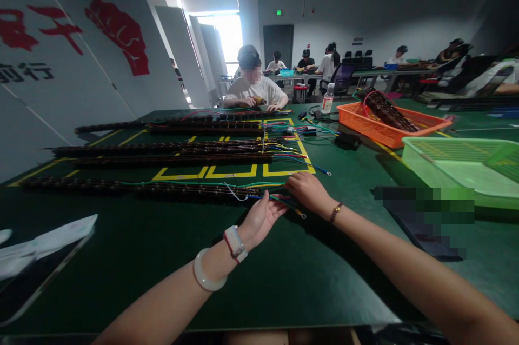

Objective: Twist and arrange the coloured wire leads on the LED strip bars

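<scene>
My left hand (259, 218) and my right hand (307, 191) meet at the right end of the nearest long dark terminal strip (138, 188) on the green table. Both hands are closed on the loose coloured wires (290, 204) that trail from that end. A white bangle and a watch sit on my left wrist, a bead bracelet on my right. Beyond it lie several more dark strips (162, 153) with red, blue, yellow and green wires (292, 158) at their right ends.
An orange tray (389, 128) with more strips and a green basket (458, 169) stand at the right. A small bottle (327, 99) is behind. White papers (44, 242) lie at the left. A person (253, 88) sits across the table; others work at far tables.
</scene>
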### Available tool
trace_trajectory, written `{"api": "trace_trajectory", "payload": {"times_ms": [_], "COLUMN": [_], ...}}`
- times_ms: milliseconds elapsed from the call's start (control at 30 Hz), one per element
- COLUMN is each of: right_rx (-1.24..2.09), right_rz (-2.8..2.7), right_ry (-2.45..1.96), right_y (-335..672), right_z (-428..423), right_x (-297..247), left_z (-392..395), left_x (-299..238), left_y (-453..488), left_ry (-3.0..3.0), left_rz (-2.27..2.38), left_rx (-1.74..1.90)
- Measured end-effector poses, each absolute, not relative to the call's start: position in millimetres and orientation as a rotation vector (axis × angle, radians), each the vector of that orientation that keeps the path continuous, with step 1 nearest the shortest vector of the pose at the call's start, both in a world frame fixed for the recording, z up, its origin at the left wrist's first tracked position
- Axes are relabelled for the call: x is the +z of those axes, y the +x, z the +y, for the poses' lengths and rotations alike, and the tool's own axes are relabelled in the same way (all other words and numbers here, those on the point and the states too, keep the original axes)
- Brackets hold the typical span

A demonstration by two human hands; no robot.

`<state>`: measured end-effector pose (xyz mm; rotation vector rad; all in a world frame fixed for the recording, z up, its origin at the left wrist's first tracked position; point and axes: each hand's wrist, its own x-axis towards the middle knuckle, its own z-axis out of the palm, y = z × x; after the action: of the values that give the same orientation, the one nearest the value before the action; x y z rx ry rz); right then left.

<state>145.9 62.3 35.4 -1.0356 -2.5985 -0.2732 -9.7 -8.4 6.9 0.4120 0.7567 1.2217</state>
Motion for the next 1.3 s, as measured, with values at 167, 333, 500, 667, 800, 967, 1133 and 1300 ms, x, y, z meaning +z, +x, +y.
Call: {"api": "trace_trajectory", "payload": {"times_ms": [167, 333, 500, 667, 800, 967, 1133, 1300], "right_rx": [-0.314, -0.277, -0.136, 0.113, -0.022, -0.219, -0.211, -0.258], "right_rz": [-2.622, -2.703, -2.659, -2.706, -2.869, -2.969, -2.928, -2.801], "right_ry": [-1.024, -0.93, -0.974, -1.174, -1.244, -1.265, -1.298, -1.339], "right_y": [144.3, 145.1, 147.3, 149.0, 147.5, 140.6, 138.4, 143.6], "right_z": [74.3, 74.4, 67.1, 52.8, 35.0, 19.3, 14.7, 23.9], "right_x": [17.6, 15.4, 33.3, 63.8, 74.4, 71.0, 73.7, 79.3], "left_z": [-9.1, -8.7, -6.5, -8.4, -9.3, -7.8, -9.2, -9.3], "left_x": [8.4, 10.2, 6.5, 5.2, 5.5, 3.6, 3.4, 4.5], "left_y": [-9.3, -10.0, -11.5, -11.7, -11.7, -13.2, -13.6, -12.3], "left_ry": [0.4, 0.387, 0.377, 0.411, 0.411, 0.471, 0.41, 0.426], "left_rz": [0.802, 0.788, 0.776, 0.697, 0.688, 0.635, 0.679, 0.696], "left_rx": [1.217, 1.197, 1.194, 1.219, 1.222, 1.15, 1.159, 1.228]}}
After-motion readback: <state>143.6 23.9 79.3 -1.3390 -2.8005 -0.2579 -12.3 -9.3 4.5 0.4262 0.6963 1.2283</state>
